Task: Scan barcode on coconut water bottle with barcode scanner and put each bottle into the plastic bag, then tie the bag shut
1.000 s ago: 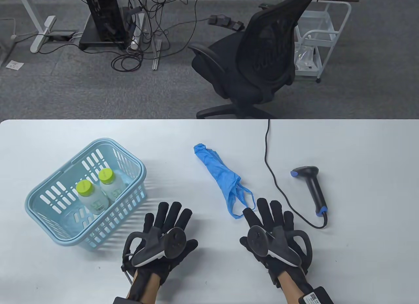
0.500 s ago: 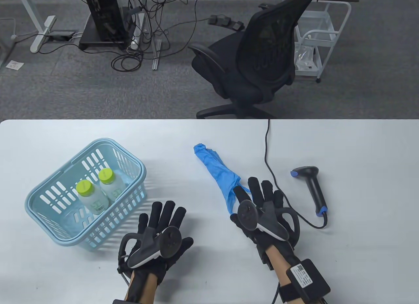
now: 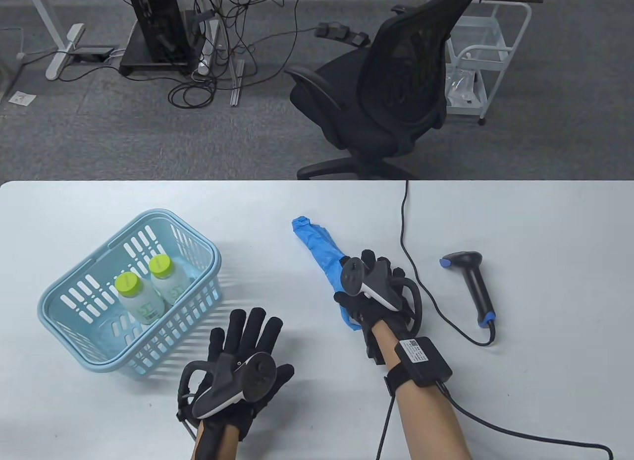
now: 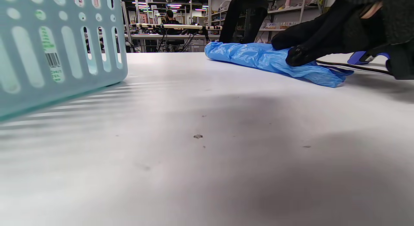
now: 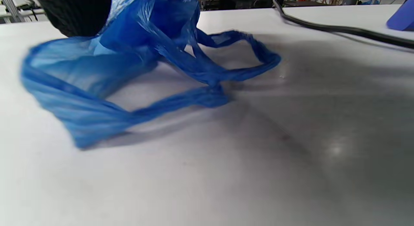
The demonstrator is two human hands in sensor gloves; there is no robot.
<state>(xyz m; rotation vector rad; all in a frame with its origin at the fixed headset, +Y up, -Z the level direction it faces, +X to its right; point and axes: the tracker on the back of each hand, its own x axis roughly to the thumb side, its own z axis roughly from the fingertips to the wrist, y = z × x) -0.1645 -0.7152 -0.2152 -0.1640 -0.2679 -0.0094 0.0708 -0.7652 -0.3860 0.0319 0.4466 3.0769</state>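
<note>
Since a second ago, the right hand (image 3: 369, 291) had slid forward onto the blue plastic bag (image 3: 317, 242), fingers curled gripping it mid-table. Beside the basket (image 3: 74, 286) holding both coconut water bottles (image 3: 171, 279), the left hand (image 3: 242, 356) lay flat, fingers straight.

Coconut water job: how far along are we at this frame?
Nothing is finished. Both bottles stand in the basket, and the scanner lies untouched on the table. In hand: the right hand is on the crumpled blue plastic bag near its handles; the left hand lies flat, holding nothing. Left: open the bag, scan, bag both, tie.
</note>
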